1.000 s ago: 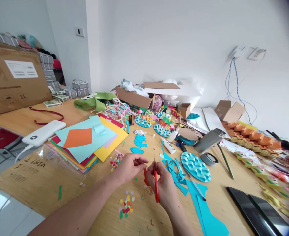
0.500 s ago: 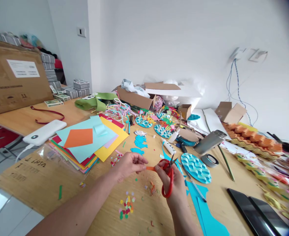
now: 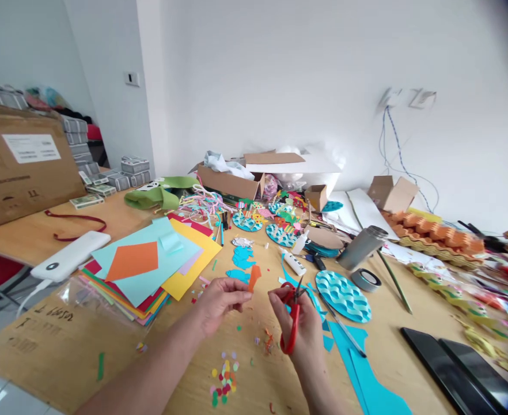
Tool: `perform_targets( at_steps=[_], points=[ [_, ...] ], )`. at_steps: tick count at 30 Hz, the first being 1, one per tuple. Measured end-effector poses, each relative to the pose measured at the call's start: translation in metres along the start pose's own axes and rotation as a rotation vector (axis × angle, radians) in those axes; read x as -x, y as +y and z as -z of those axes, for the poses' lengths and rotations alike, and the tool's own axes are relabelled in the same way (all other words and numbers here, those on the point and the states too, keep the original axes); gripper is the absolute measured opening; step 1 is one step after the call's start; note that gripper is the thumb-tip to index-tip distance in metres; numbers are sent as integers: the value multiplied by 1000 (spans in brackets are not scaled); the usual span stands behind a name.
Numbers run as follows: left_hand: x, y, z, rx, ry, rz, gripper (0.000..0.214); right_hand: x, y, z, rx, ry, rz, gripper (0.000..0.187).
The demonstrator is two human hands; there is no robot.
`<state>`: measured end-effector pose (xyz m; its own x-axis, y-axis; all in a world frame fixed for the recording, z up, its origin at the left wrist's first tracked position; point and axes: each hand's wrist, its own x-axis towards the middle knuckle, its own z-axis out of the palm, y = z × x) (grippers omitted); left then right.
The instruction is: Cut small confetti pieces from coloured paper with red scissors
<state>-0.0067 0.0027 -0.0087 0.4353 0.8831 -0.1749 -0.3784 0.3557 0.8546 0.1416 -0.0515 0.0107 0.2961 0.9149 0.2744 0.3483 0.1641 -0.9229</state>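
Pinched in my left hand (image 3: 224, 302) is a small orange paper piece (image 3: 254, 278), which stands up from the fingertips. My right hand (image 3: 303, 323) is closed around red-handled scissors (image 3: 291, 323), their dark blades pointing up and away from me. The scissors and the orange paper are apart. Below the hands, small orange scraps (image 3: 268, 341) and several coloured paper dots (image 3: 224, 377) lie on the wooden table (image 3: 185, 374). Beyond my left hand are blue paper fish shapes (image 3: 242, 258). A blue wavy-patterned oval (image 3: 342, 295) lies to the right of my right hand.
A stack of coloured paper (image 3: 137, 271) lies at left beside a white power bank (image 3: 70, 255). At right are a steel flask (image 3: 363, 246), a tape roll (image 3: 366, 279), blue paper offcuts (image 3: 366, 369), a pen (image 3: 344, 328) and dark phones (image 3: 442, 369). Cardboard boxes (image 3: 228, 181) stand at the back.
My right fingers have let go of the orange paper, and the hands are slightly farther apart. The paper now stands upright in my left fingers. The camera view has shifted a little.
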Motion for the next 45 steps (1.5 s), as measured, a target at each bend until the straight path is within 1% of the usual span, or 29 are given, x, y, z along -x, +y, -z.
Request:
perform_targets(
  at_steps=[2,4,7,11,14,17,21,24,26,28,31,33,37,41,45],
  points=[
    [0,0,1,68,9,18,21,2,6,-3,149,38,116,12],
    [0,0,1,107,-8,30,19,4,11,-5,290,66,254,6],
    [0,-1,2,135,-14,38,14,6,14,-5,431,74,406,9],
    [0,-2,1,153,9,56,12,8,12,-4,461,45,470,18],
    [-2,-5,1,158,33,47,13,7,10,-3,430,40,485,18],
    [-5,-10,3,163,44,39,14,6,12,-3,387,63,452,14],
    [-11,-17,8,184,77,53,15,3,20,-6,306,89,398,9],
    [-13,-18,8,162,89,30,15,1,24,-10,208,105,316,5],
    [-12,-18,5,128,99,2,15,0,24,-12,127,113,250,6],
    [-11,-18,1,73,107,-19,16,0,22,-13,46,86,196,8],
    [-11,-19,-8,-25,101,-37,18,-1,21,-11,-29,2,140,11],
    [-11,-21,-12,-76,90,-45,20,-1,22,-10,-47,-27,108,13],
    [-10,-25,-15,-122,76,-56,20,-2,21,-10,-75,-43,68,14],
    [-6,-26,-14,-115,47,-70,16,-3,13,-10,-51,-31,14,17],
    [-3,-24,-12,-83,48,-63,17,-2,12,-9,-29,-64,2,16]
  ],
)
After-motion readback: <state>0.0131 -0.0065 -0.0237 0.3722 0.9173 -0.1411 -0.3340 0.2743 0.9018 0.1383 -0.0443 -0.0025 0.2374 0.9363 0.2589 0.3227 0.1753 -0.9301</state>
